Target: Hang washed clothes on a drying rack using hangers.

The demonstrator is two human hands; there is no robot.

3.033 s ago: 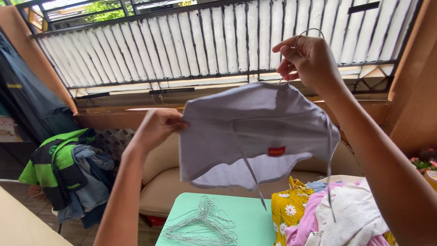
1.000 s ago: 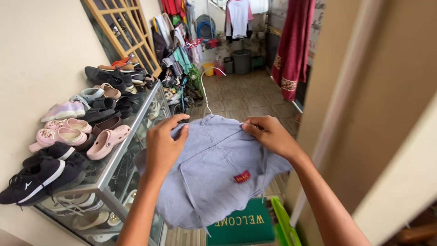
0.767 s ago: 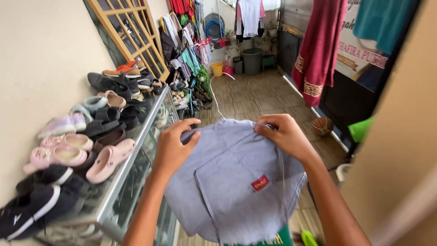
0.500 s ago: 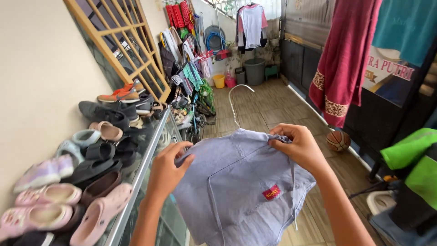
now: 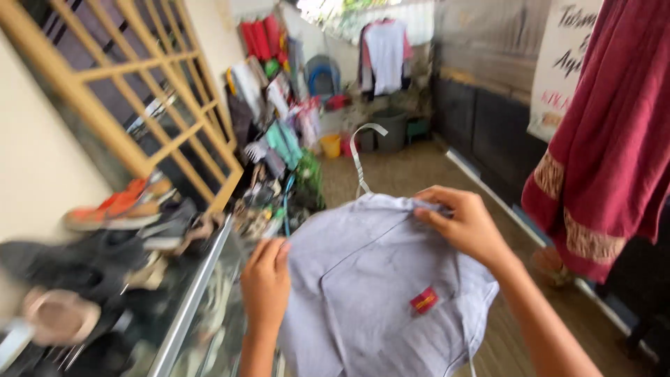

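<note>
Tiled corridor lies open ahead; left hand [image 5: 265, 283] and right hand [image 5: 466, 225] grip grey garment [image 5: 377, 293] edges.

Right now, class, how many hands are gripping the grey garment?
2. The left hand grips the left edge of the grey garment; the right hand pinches its top right edge, beside the wire hanger. No other hands show.
</note>
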